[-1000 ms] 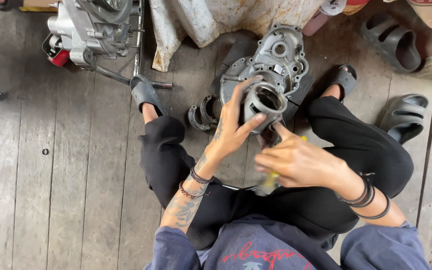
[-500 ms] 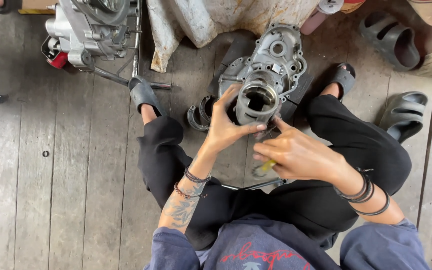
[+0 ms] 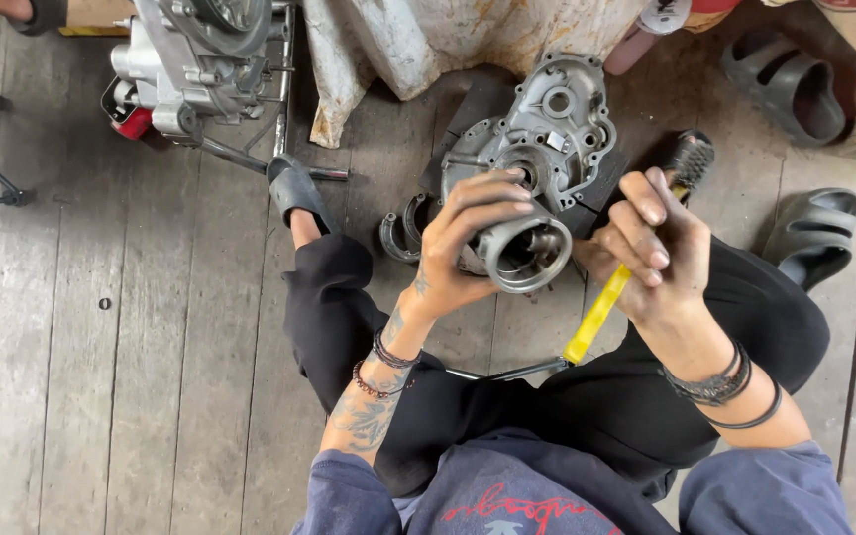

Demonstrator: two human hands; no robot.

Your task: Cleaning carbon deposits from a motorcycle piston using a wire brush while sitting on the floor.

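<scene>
The left hand (image 3: 468, 243) wraps its fingers around a metal cylinder sleeve (image 3: 525, 253); just beside it, the right hand (image 3: 646, 248) grips a yellow-handled screwdriver (image 3: 596, 315), the engine crankcase (image 3: 547, 134) beyond both.

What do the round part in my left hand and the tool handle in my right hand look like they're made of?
Round part: bare metal, probably cast aluminium; dull silver-grey, hollow, machined rim, matching the engine case behind. Tool handle: likely translucent yellow plastic, glossy, held by the right hand; the left hand grips the round part.
</scene>
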